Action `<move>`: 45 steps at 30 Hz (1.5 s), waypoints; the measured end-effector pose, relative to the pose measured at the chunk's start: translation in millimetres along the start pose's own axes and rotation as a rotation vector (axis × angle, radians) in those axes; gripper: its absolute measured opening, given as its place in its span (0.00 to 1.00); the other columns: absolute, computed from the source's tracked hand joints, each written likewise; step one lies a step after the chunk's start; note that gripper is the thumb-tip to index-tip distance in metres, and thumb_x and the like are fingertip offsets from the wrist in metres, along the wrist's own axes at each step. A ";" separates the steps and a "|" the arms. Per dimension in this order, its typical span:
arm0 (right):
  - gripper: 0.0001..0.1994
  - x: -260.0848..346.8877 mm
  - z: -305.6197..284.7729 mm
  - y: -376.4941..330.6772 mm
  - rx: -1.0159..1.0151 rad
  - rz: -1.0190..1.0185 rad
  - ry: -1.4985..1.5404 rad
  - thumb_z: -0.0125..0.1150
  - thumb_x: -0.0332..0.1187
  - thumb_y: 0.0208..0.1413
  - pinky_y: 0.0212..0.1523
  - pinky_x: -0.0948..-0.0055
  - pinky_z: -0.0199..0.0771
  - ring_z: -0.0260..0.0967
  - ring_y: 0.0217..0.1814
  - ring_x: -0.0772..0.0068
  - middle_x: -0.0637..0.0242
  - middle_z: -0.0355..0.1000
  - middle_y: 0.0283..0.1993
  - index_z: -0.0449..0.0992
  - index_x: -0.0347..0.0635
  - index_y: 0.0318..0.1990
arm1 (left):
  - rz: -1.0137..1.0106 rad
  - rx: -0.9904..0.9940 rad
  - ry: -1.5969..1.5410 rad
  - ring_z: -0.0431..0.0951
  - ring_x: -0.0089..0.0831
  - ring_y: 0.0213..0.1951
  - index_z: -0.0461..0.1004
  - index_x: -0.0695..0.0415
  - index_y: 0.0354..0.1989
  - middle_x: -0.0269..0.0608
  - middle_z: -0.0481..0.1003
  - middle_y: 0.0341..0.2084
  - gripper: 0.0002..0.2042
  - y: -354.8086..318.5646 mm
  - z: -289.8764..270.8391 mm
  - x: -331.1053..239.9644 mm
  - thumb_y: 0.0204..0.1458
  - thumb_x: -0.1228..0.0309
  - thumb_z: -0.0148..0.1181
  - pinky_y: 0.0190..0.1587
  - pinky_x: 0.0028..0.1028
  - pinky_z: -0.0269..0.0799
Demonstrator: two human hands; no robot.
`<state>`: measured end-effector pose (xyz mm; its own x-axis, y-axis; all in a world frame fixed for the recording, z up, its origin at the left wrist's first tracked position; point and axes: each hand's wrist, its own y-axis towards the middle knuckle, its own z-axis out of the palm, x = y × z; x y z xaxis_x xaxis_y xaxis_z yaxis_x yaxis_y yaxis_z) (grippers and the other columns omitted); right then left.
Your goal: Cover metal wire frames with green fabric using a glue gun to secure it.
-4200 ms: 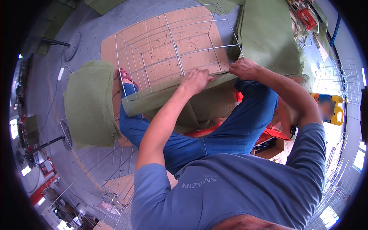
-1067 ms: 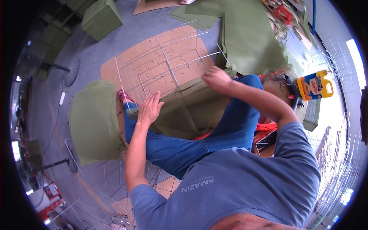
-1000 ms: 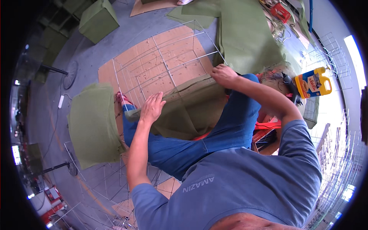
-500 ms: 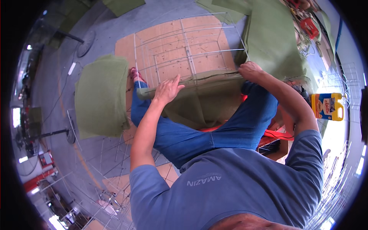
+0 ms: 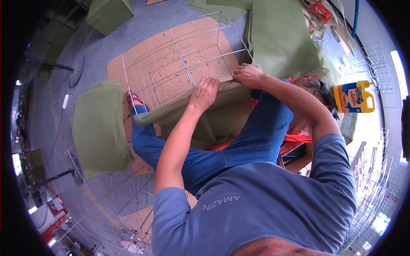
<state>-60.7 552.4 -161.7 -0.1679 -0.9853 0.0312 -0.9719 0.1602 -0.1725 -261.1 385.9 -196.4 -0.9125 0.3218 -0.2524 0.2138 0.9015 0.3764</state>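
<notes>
A wire frame with thin silvery bars lies beyond my knees. Green fabric is draped over its near bar and hangs between my legs. My left hand has its fingers bent over the fabric's top edge, near the middle of that bar. Close by on the right, my right hand pinches the same edge near the frame's corner. The fingertips of both hands are partly hidden. At the left end of the bar, the fabric is folded round the wire.
Cardboard lies under the frame. Stacks of green fabric stand left and right. A yellow jug is at the right, by more wire frames. A green box sits at the far left.
My left hand has slid right along the fabric's edge, from lying flat with spread fingers to bent fingers near my right hand. The whole view has shifted a little.
</notes>
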 end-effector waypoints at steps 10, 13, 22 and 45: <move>0.14 -7.8 3.8 4.6 0.052 -0.051 -0.029 0.55 0.44 0.59 0.52 0.64 0.68 0.75 0.45 0.62 0.64 0.76 0.36 0.80 0.45 0.34 | -0.026 -0.070 0.036 0.72 0.47 0.59 0.75 0.60 0.52 0.53 0.74 0.55 0.19 -7.1 -23.5 9.3 0.56 0.62 0.62 0.67 0.46 0.60; 0.18 3.5 0.1 9.5 0.017 -0.062 -0.091 0.56 0.50 0.59 0.53 0.64 0.67 0.74 0.45 0.64 0.66 0.76 0.36 0.79 0.45 0.34 | -0.045 0.026 0.030 0.65 0.47 0.66 0.73 0.59 0.57 0.48 0.69 0.61 0.23 -35.0 -41.2 27.3 0.55 0.61 0.63 0.69 0.48 0.56; 0.08 63.2 7.0 56.5 -0.317 -0.272 -0.056 0.53 0.39 0.54 0.49 0.66 0.69 0.71 0.44 0.68 0.68 0.72 0.36 0.75 0.47 0.34 | 0.076 -0.002 0.031 0.73 0.39 0.59 0.78 0.61 0.45 0.44 0.79 0.48 0.13 -31.7 -21.4 39.8 0.51 0.70 0.64 0.66 0.42 0.64; 0.06 -35.8 -41.7 -56.6 -0.070 0.119 0.028 0.58 0.36 0.54 0.55 0.63 0.65 0.67 0.50 0.63 0.66 0.71 0.39 0.78 0.46 0.32 | -0.550 -0.056 0.377 0.72 0.38 0.45 0.82 0.53 0.39 0.36 0.75 0.40 0.08 -196.0 -143.3 66.0 0.50 0.70 0.64 0.49 0.38 0.67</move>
<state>-6.6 581.0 -112.0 -0.2866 -0.9571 0.0423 -0.9537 0.2808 -0.1076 -413.2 189.0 -159.1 -0.9449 -0.3129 -0.0958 -0.3267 0.8857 0.3300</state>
